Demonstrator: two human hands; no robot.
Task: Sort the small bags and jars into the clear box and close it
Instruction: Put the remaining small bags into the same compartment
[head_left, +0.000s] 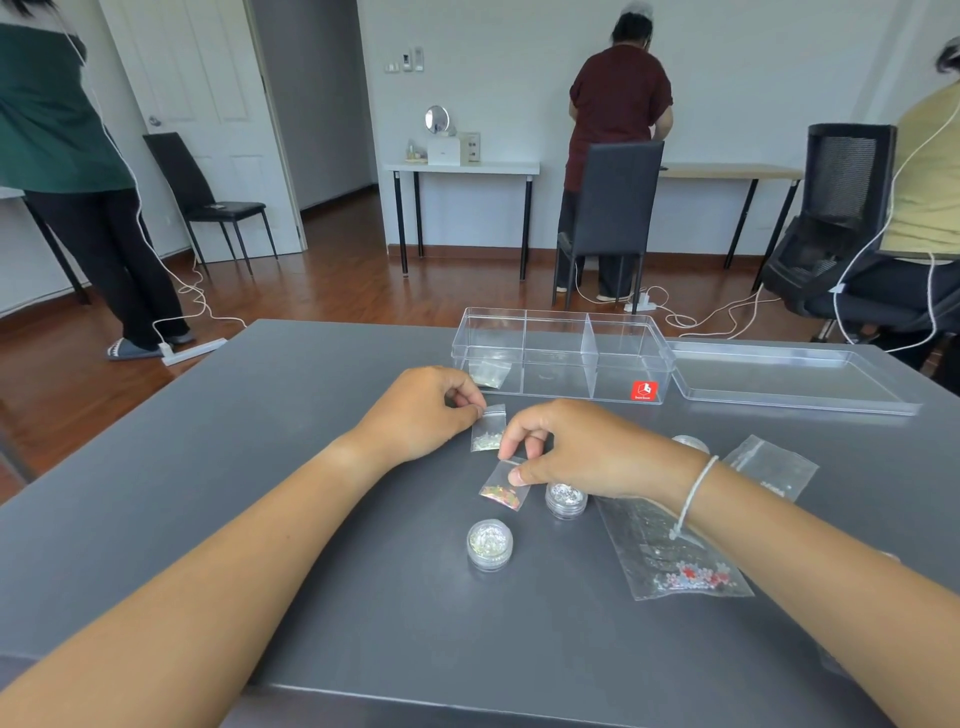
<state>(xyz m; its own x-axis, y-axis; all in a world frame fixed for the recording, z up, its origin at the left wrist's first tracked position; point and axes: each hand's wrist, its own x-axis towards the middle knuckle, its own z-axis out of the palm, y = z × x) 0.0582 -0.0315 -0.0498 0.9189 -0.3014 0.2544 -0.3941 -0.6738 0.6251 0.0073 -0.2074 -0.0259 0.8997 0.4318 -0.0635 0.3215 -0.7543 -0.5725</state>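
Presently, both hands work above a grey table (260, 467). The left hand (421, 410) pinches the top edge of a small bag of pale beads (488, 428) between thumb and forefinger; the bag hangs just in front of the clear box (561, 353). The right hand (576, 449) pinches the top of a second small bag with coloured flakes (503, 486), whose lower end lies near the table surface. The clear box stands open at the far side of the table, divided into three compartments; one small bag (489, 371) lies in its left compartment, the other two look bare. Its lid (789, 376) lies flat just to the right, touching the box. Two glitter jars sit on the table: the near jar (489, 544) in front of the hands, the second jar (566, 499) just under the right hand. A large flat bag (670, 556) lies beneath the right wrist.
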